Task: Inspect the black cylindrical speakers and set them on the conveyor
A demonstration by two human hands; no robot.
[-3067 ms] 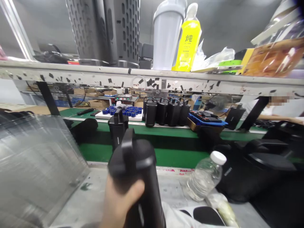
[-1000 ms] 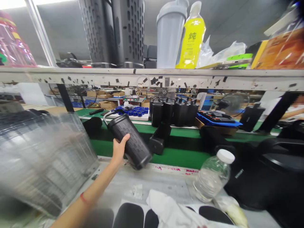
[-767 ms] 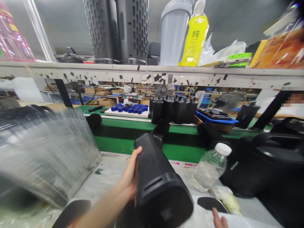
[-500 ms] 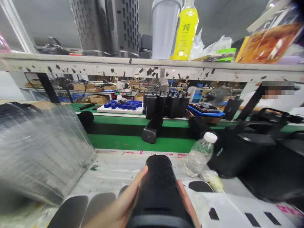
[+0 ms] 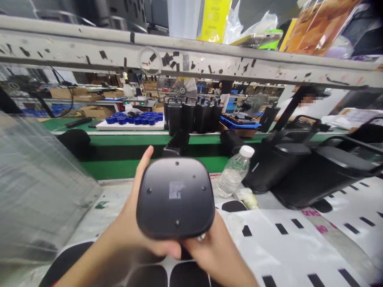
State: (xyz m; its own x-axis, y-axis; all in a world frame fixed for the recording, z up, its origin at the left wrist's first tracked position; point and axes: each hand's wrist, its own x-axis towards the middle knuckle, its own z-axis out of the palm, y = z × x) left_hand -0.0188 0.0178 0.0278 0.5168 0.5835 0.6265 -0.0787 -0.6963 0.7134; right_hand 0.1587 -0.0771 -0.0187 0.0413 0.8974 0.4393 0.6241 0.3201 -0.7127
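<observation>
Clamping black speaker (image 5: 175,197) base-up | left hand (image 5: 136,227) cupping side | right hand (image 5: 214,249) beneath

Matt black plastic speaker base (image 5: 175,197) — smooth (paper label), clear glossy plastic bottle (image 5: 233,173)

A pale workbench (image 5: 119,199) is carrying white sticker sheets (image 5: 287,247) and a water bottle (image 5: 233,173). Two black speakers (image 5: 302,167) are lying beside a clear tray stack (image 5: 36,191).

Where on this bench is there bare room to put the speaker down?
Free: the grey worktop between the clear plastic sheets and the water bottle. Crowded: right of the bottle, black speakers sit close together; near front, black pads cover the sheet.
</observation>
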